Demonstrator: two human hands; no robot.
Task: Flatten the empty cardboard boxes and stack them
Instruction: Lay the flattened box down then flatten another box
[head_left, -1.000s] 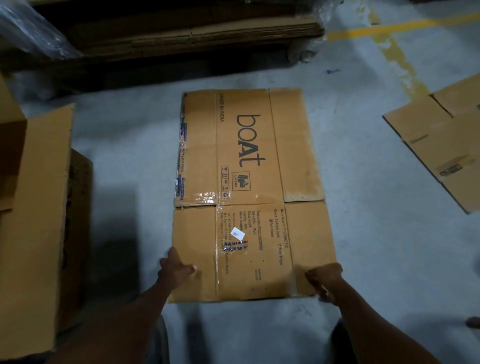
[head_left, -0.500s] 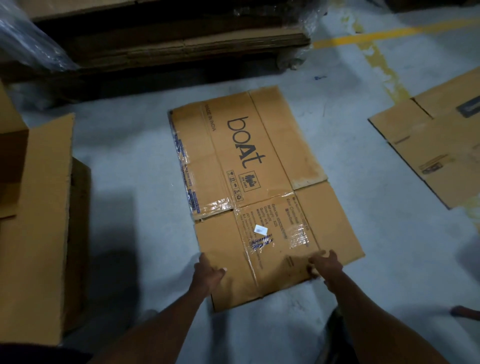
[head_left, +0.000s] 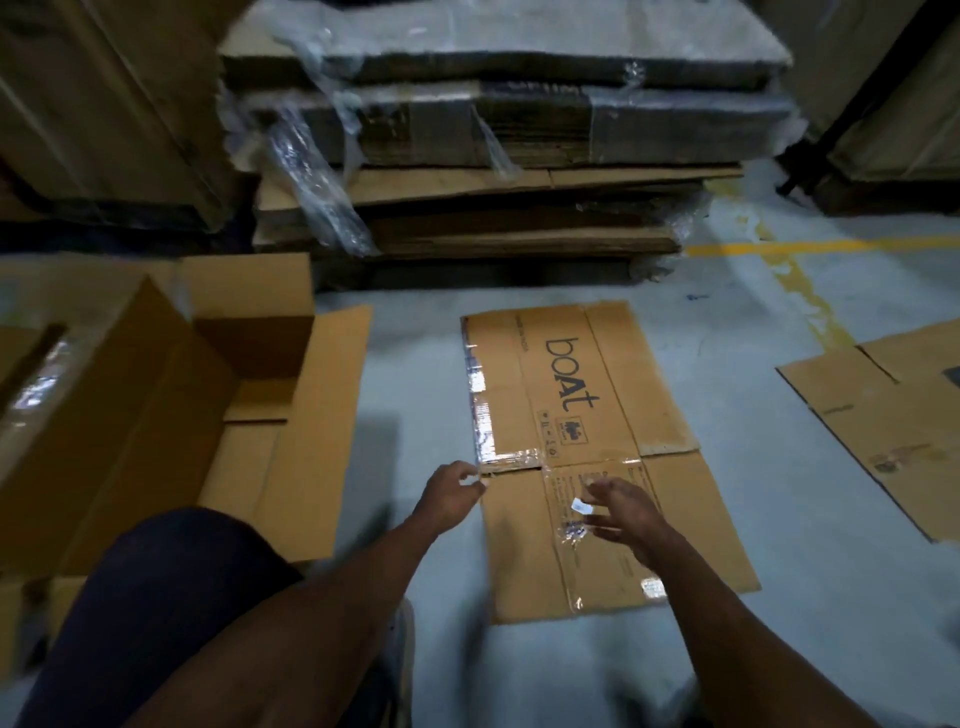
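Cardboard lies flat on the grey floor (head_left: 779, 519): the flattened boat box (head_left: 597, 415), printed side up, tape glinting along its left edge. Both hands hover just over its near half, grasping nothing. The left hand (head_left: 451, 491) is loosely curled at the box's left edge; the right hand (head_left: 631, 512) is spread, fingers relaxed. To the left stands an open carton (head_left: 171, 415), flaps out, nothing visible inside. Another flattened box (head_left: 883, 415) lies at right, and a wrapped stack of flat cardboard (head_left: 493, 156) sits behind.

Yellow floor line (head_left: 821, 245), far right.
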